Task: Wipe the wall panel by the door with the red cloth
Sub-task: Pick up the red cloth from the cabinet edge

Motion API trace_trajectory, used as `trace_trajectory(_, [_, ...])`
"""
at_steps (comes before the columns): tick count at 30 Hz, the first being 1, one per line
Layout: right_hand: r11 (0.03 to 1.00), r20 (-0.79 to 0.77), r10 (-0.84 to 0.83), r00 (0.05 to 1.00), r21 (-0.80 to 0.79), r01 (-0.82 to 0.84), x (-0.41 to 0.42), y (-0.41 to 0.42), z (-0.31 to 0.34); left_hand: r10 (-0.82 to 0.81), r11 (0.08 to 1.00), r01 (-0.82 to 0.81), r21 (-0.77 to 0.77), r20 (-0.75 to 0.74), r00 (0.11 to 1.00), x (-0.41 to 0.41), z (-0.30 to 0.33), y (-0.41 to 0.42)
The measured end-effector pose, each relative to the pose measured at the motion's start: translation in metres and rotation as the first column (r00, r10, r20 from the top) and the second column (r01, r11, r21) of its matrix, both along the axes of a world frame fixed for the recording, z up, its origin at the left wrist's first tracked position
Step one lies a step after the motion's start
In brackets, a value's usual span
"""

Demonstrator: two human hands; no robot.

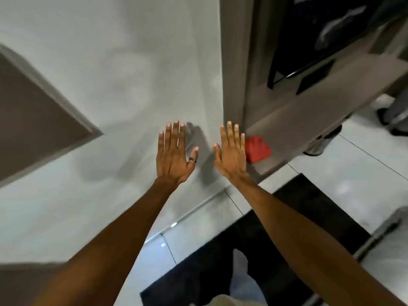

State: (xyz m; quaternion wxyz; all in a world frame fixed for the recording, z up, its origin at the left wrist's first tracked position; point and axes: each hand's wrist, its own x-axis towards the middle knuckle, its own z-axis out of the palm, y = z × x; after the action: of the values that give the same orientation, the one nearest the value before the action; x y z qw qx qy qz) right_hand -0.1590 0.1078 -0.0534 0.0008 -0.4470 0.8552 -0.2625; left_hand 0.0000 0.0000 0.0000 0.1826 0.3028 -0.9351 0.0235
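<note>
Both my hands are stretched out flat in front of the pale grey wall panel [123,89], fingers spread and holding nothing. My left hand [174,153] wears a dark ring on the thumb. My right hand [231,151] is beside it, close to the panel's right edge. The red cloth [258,150] lies folded on a low beige ledge just right of my right hand, partly hidden behind its fingers. To the right of the panel stands the beige door frame [234,62].
A brown panel [33,120] sits at the left. A black mat [287,228] lies on the glossy white tiled floor below. Another person's legs and shoes [393,115] stand at the far right. A dark glass unit with a metal handle [309,51] is upper right.
</note>
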Motion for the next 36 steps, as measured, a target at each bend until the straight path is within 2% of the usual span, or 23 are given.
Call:
trace_trajectory(1, [0.997, 0.032, -0.034, 0.999, 0.066, 0.032, -0.021, 0.006, -0.01, 0.005, 0.997, -0.009, 0.072, 0.055, 0.998, -0.02, -0.011, 0.005])
trace_trajectory(5, [0.965, 0.115, -0.1, 0.988, 0.254, 0.069, -0.072, 0.019, -0.046, 0.018, 0.983, -0.056, 0.173, 0.212, 0.977, -0.053, -0.042, 0.019])
trace_trajectory(8, [0.934, 0.179, -0.071, 0.981, 0.357, 0.003, -0.109, 0.017, -0.072, 0.016, 0.972, -0.086, 0.217, 0.307, 0.952, -0.077, -0.061, 0.024])
trace_trajectory(11, [0.871, 0.149, -0.029, 0.988, 0.489, -0.048, -0.127, 0.013, -0.09, 0.018, 0.967, -0.108, 0.231, 0.359, 0.933, -0.081, -0.071, 0.027])
trace_trajectory(14, [0.857, 0.09, -0.007, 0.996, 0.513, -0.041, -0.133, 0.01, -0.101, -0.001, 0.961, -0.097, 0.257, 0.356, 0.935, -0.077, -0.078, 0.026])
trace_trajectory(21, [0.859, 0.158, -0.137, 0.978, 0.51, 0.038, -0.094, 0.016, -0.101, -0.014, 0.952, -0.111, 0.284, 0.404, 0.914, -0.046, -0.084, 0.029])
trace_trajectory(25, [0.924, 0.362, -0.258, 0.896, 0.362, 0.119, -0.044, 0.019, -0.093, -0.014, 0.969, -0.085, 0.232, 0.395, 0.919, -0.002, -0.082, 0.025])
trace_trajectory(26, [0.943, 0.487, -0.296, 0.822, 0.283, 0.172, -0.028, 0.017, -0.087, -0.007, 0.976, -0.074, 0.206, 0.37, 0.929, 0.011, -0.08, 0.022])
trace_trajectory(28, [0.944, 0.761, -0.29, 0.58, 0.126, 0.306, 0.017, 0.006, -0.065, 0.011, 0.987, -0.057, 0.15, 0.297, 0.955, 0.041, -0.07, 0.013])
trace_trajectory(29, [0.932, 0.852, -0.243, 0.464, 0.074, 0.354, 0.043, -0.002, -0.051, 0.021, 0.991, -0.054, 0.12, 0.26, 0.965, 0.058, -0.06, 0.007])
trace_trajectory(31, [0.913, 0.927, -0.139, 0.349, -0.017, 0.409, 0.088, -0.021, -0.023, 0.027, 0.997, -0.039, 0.064, 0.179, 0.983, 0.086, -0.04, -0.005])
trace_trajectory(33, [0.885, 0.938, 0.006, 0.347, -0.166, 0.434, 0.142, -0.046, 0.009, 0.057, 0.998, -0.055, -0.035, 0.065, 0.996, 0.126, -0.012, -0.019])
trace_trajectory(36, [0.811, 0.83, 0.203, 0.519, -0.44, 0.385, 0.216, -0.078, 0.061, 0.077, 0.981, -0.098, -0.169, -0.128, 0.989, 0.19, 0.037, -0.041])
